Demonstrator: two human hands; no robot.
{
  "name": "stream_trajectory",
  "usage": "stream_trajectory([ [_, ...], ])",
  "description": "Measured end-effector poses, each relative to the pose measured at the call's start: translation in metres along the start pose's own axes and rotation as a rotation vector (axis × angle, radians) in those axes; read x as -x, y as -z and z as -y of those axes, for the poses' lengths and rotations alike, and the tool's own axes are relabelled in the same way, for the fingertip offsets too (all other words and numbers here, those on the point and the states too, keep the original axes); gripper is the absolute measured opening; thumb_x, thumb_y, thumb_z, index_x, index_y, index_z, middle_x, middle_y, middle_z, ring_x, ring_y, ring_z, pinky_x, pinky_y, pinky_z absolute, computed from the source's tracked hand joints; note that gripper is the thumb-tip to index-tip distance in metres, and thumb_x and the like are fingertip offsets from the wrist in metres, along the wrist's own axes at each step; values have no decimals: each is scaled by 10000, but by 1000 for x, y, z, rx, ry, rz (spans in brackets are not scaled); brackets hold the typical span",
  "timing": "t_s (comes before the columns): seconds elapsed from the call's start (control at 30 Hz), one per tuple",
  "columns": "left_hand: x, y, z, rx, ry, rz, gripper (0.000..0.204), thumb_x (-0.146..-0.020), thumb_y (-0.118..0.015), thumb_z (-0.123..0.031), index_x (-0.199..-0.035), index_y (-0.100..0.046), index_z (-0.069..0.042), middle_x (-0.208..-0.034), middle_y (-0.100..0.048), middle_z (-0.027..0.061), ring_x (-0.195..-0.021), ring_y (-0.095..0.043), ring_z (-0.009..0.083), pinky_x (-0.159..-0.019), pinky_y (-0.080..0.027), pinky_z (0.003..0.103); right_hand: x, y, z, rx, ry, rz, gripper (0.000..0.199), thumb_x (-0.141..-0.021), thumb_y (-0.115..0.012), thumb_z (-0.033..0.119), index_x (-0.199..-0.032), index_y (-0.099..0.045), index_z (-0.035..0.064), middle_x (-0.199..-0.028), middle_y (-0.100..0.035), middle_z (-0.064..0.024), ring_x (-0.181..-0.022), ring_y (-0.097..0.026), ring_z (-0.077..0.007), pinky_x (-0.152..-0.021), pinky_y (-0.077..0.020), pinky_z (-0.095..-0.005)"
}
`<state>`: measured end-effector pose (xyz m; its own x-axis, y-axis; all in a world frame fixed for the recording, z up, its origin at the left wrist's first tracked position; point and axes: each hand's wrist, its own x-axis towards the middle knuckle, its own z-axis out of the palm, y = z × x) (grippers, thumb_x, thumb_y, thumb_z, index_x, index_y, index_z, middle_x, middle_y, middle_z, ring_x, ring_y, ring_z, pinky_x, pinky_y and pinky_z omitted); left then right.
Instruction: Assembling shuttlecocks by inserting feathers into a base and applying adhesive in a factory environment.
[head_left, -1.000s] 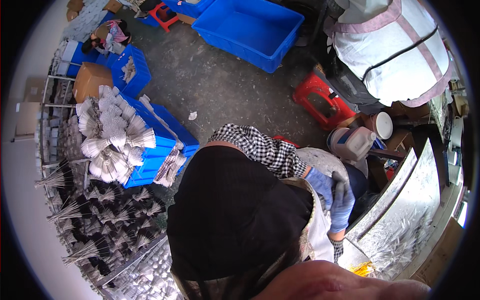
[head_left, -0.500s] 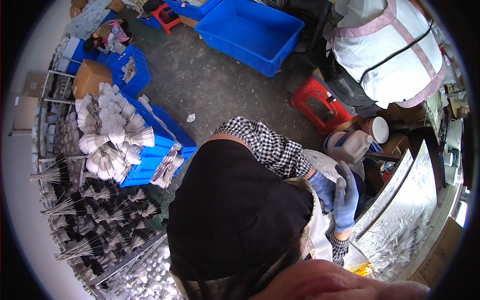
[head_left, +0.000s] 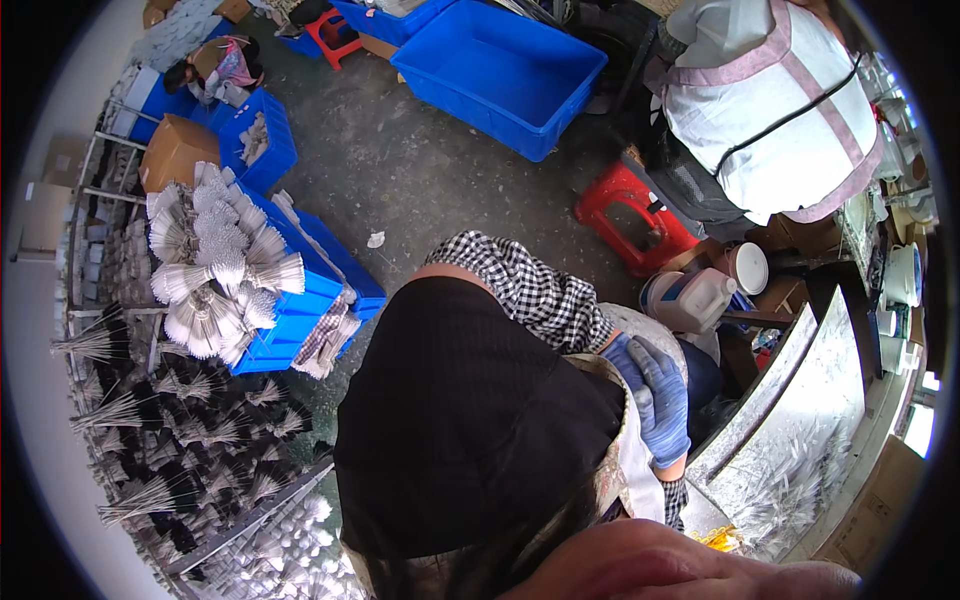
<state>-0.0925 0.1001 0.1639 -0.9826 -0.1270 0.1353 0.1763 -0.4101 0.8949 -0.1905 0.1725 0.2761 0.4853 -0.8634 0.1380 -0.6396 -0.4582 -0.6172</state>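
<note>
Neither of my hands shows clearly. A blurred skin-coloured shape (head_left: 690, 570) lies along the lower edge; I cannot tell what it is. Right below me is another person in a black hat (head_left: 470, 420) with checked sleeves (head_left: 545, 295) and a pale apron. That person's blue-gloved hands (head_left: 655, 400) are pressed together, one over the other, at the edge of a long shiny metal tray (head_left: 800, 430) full of thin silvery pieces. I cannot tell whether the gloves hold anything.
A large blue tub (head_left: 500, 70) and a red stool (head_left: 635, 215) stand on the concrete floor. A white jug (head_left: 690, 300) sits by the tray. Blue crates (head_left: 310, 290) with bundled white sticks and racks of dark bundles (head_left: 170, 440) fill the left. A second person in a white apron (head_left: 770, 120) is at the upper right.
The gloved hands of the person below me stay together and shift only slightly. The view has drifted a little; nothing was picked up or let go.
</note>
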Motion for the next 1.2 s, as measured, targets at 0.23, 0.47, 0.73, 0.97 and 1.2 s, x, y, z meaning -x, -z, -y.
stream_trajectory([
  [0.23,-13,13,-12,-22,84,85,354,-858,-690,-130,-1177,-565,-43,-1109,-609,82,-1111,-577,198,-918,-498,331,22,17,8,12,-140,-287,518,-933,-524,373,-1263,-549,-26,-1213,-584,-225,-1103,-554,-399,-993,-403,-449],
  [0.47,-129,-92,22,-102,224,580,374,-864,-687,-143,-1197,-550,-45,-1132,-596,86,-1125,-569,199,-936,-491,333,136,43,76,-21,-320,-1058,459,-909,-581,369,-1219,-593,30,-1038,-652,-202,-909,-632,-373,-806,-509,-411],
  [0.73,-223,-180,96,-116,227,900,396,-870,-683,-157,-1221,-533,-47,-1159,-581,91,-1141,-560,201,-955,-483,335,241,32,23,352,-1604,-792,592,-846,-597,569,-1266,-593,152,-1096,-642,-120,-1006,-622,-298,-887,-490,-395],
  [0.97,-231,-145,85,-98,288,951,417,-877,-679,-170,-1241,-519,-48,-1183,-568,95,-1155,-552,203,-972,-476,336,216,18,5,219,-1374,-1167,839,-738,-730,552,-1404,-465,117,-1255,-582,-176,-1191,-540,-332,-997,-448,-411],
  [1.2,-272,-164,37,-455,-362,903,506,-760,-813,-250,-1140,-520,-87,-1285,-515,142,-1226,-505,267,-1014,-432,388,233,-6,-3,541,-1272,-1475,1190,-534,-900,455,-1463,-271,57,-1340,-478,-187,-1235,-478,-362,-1043,-406,-420],
])
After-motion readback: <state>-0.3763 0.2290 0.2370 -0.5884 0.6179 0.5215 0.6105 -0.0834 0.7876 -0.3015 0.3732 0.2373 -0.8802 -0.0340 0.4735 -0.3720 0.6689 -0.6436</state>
